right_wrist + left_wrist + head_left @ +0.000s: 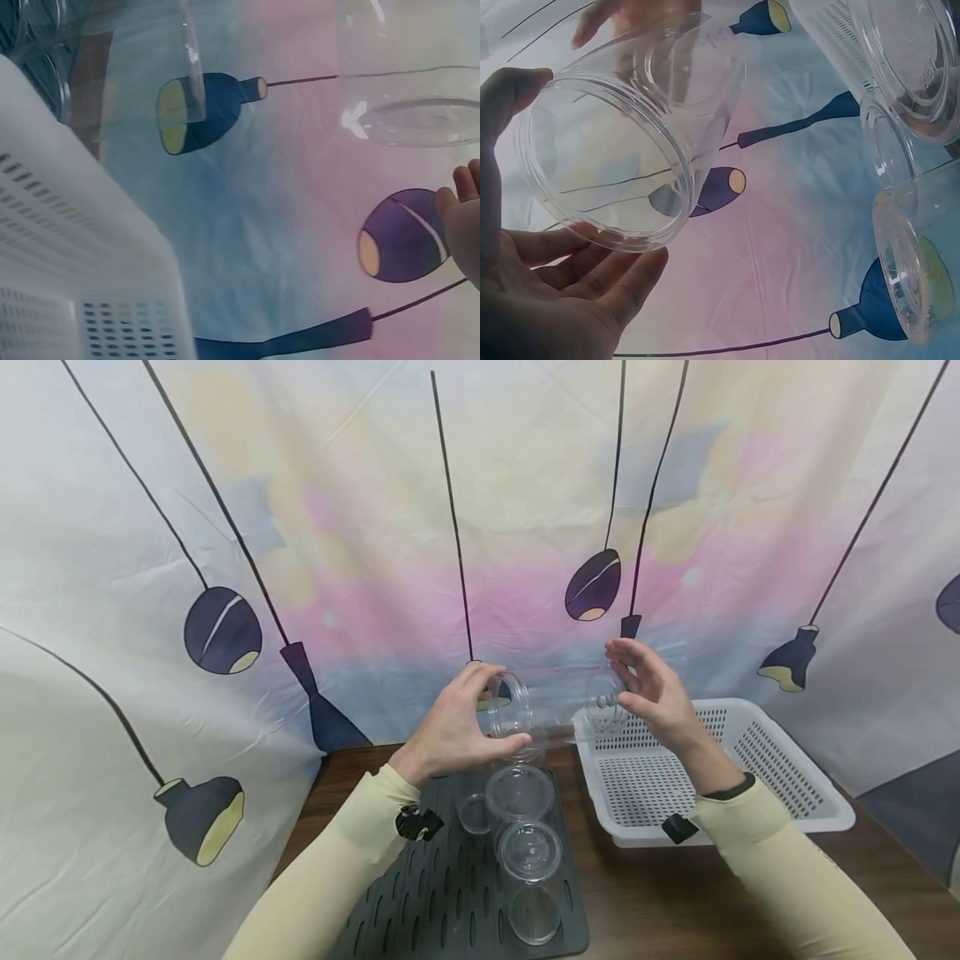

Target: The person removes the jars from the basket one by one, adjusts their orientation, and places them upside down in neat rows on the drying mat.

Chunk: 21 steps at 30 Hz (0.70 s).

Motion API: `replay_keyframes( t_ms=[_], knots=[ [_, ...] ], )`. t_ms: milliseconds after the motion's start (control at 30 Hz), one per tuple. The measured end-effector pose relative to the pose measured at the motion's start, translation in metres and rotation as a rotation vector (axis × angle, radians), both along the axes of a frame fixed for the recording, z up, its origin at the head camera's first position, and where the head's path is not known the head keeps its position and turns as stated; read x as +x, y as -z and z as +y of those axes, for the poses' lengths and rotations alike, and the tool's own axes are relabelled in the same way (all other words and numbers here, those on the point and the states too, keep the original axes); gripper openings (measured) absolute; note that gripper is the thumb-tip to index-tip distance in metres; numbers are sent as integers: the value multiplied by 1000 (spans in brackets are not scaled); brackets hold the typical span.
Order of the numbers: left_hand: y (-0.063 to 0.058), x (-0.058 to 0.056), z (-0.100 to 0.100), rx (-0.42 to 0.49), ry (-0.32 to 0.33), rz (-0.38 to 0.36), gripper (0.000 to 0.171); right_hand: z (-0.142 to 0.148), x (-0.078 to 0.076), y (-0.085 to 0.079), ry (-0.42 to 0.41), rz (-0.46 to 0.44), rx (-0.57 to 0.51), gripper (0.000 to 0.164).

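Lying sideways in the air above the table is a clear plastic jar point(558, 706), its wide rim toward my left hand point(457, 722). In the left wrist view the thumb and fingers of that hand hold the jar's threaded rim point(667, 217) from opposite sides. At the jar's base my right hand point(660, 693) stays a little apart with loosely bent fingers. The right wrist view catches part of that right hand point(465, 225) beside the jar's base point(427, 124). Below, several clear jars point(531, 852) stand on a dark grey slotted mat point(420, 877).
A white perforated basket point(817, 818) sits on the right of the brown wooden table point(622, 902), below the right forearm. Behind the table hangs a cloth point(525, 527) printed with lamps. More clear jars point(915, 67) show close by in the left wrist view.
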<state>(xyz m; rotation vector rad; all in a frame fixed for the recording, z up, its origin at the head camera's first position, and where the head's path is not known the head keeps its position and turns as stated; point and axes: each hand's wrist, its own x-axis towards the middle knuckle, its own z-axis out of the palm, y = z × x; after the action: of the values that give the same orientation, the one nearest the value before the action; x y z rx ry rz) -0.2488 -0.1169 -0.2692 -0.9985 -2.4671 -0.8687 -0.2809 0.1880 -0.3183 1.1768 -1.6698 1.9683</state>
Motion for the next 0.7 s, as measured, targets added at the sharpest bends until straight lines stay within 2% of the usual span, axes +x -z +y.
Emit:
replay_keyframes(
  t_ms=[300, 500, 700],
  knots=[
    [-1, 2, 0, 7, -15, 17, 78, -10, -5, 17, -137, -57, -218, 74],
    [-1, 2, 1, 18, -5, 26, 79, -14, -6, 21, -186, -62, -246, 76],
    [-1, 2, 2, 14, -11, 34, 79, -15, -4, 24, -215, -113, -269, 80]
  ],
)
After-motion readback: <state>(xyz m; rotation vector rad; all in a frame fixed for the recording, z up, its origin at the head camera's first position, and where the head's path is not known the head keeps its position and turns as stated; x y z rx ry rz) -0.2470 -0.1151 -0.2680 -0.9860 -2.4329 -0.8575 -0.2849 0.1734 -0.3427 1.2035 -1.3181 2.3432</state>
